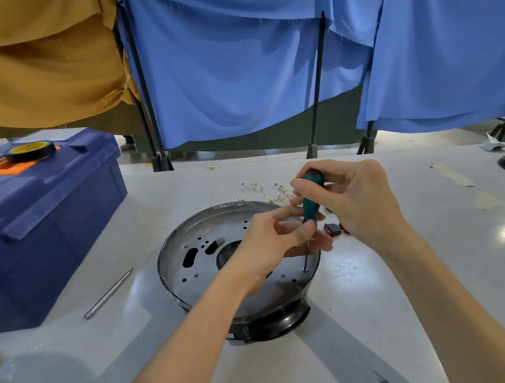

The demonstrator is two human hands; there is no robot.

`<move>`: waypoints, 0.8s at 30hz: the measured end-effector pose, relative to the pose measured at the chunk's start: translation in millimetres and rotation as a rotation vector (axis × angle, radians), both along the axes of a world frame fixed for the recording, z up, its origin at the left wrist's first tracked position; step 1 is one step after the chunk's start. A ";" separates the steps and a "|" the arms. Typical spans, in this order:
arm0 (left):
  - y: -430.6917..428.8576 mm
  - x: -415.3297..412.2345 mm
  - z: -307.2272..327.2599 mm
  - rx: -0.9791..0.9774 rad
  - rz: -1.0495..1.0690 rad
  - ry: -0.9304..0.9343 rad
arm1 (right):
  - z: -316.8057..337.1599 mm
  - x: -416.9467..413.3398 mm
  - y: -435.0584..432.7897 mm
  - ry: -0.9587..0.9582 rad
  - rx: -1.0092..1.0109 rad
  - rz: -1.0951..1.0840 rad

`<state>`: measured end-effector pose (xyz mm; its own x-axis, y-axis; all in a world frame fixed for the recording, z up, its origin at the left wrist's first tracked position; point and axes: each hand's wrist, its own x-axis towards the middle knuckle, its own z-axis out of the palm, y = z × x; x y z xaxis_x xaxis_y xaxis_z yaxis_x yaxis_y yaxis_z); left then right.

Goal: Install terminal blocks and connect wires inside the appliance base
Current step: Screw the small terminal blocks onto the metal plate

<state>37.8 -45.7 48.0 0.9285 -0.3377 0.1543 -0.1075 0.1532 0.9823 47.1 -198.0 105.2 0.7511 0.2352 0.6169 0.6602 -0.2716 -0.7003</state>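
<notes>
Toolbox first: a closed dark-blue plastic toolbox (pixel 39 227) sits at the left of the white table (pixel 437 295), with a black tape roll with a yellow core (pixel 29 151) lying on its lid. Beside it a thin grey metal rod (pixel 109 293) lies flat. In the middle stands the round, shallow metal appliance base (pixel 187 242), its perforated floor facing up. Inside it the left hand (pixel 271 243) pinches the shaft of a teal-handled screwdriver (pixel 310 196), whose tip rests at a hole near the right rim. The right hand (pixel 356 199) grasps the handle from above. Loose white wires (pixel 260 190) lie behind the base, and a small black-and-red part (pixel 333 230) lies just right of it.
</notes>
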 end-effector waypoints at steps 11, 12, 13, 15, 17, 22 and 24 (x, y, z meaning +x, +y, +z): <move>-5.1 5.5 -2.5 0.065 -0.061 0.004 | -11.4 -2.2 5.4 -0.147 -0.049 -0.353; -2.9 5.6 -2.7 0.061 -0.066 0.013 | -6.1 -3.0 0.3 0.022 -0.024 -0.134; -1.5 5.4 -2.6 0.048 -0.070 0.021 | -3.6 -3.3 -3.6 0.122 -0.007 0.026; 0.0 5.7 -1.7 0.007 -0.083 0.036 | -3.1 -1.0 -7.0 0.114 -0.027 0.082; 0.3 6.5 -1.3 -0.040 -0.082 0.039 | -3.6 -0.1 -5.1 0.014 -0.036 -0.055; -11.1 9.0 -3.8 -0.018 -0.075 0.000 | -14.2 -5.8 10.2 -0.212 -0.031 -0.524; -10.9 9.2 -4.0 -0.012 -0.094 0.009 | -10.7 -8.0 10.0 -0.234 -0.086 -0.555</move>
<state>47.0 -56.5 44.0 0.8943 -0.4212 0.1507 -0.0833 0.1743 0.9812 39.1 -188.0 94.4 0.6226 -0.0968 0.7765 0.5373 -0.6685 -0.5142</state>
